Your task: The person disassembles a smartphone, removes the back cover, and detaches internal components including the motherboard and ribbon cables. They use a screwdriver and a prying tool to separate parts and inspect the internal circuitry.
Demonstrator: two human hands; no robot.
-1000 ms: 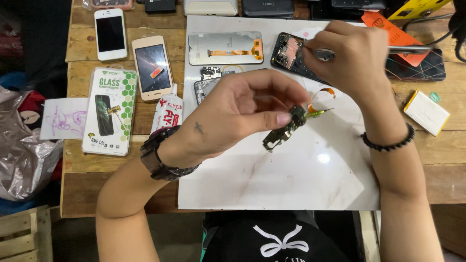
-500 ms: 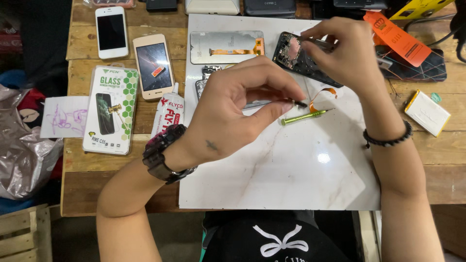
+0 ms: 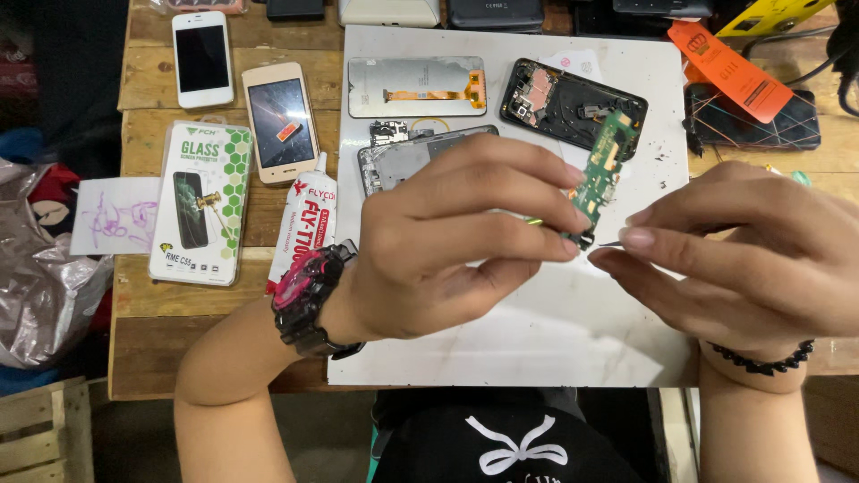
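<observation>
My left hand (image 3: 447,241), with a black and pink watch on the wrist, pinches a small green circuit board (image 3: 604,165) upright between thumb and fingers above the white work mat (image 3: 537,349). My right hand (image 3: 743,250) is curled just to its right, and a thin metal tool tip (image 3: 610,243) pokes out of its fingers at the board's lower end. An opened black phone (image 3: 555,103) lies on the mat behind the board.
A display panel with an orange flex cable (image 3: 412,87) and a phone frame (image 3: 394,156) lie on the mat. To the left are a glue tube (image 3: 309,219), a screen protector pack (image 3: 197,201), a gold phone (image 3: 279,121) and a white phone (image 3: 201,58). An orange tag (image 3: 729,72) lies back right.
My right hand came back from the opened phone toward me. My left hand rose and now holds the green board upright, and both hands have met over the mat.
</observation>
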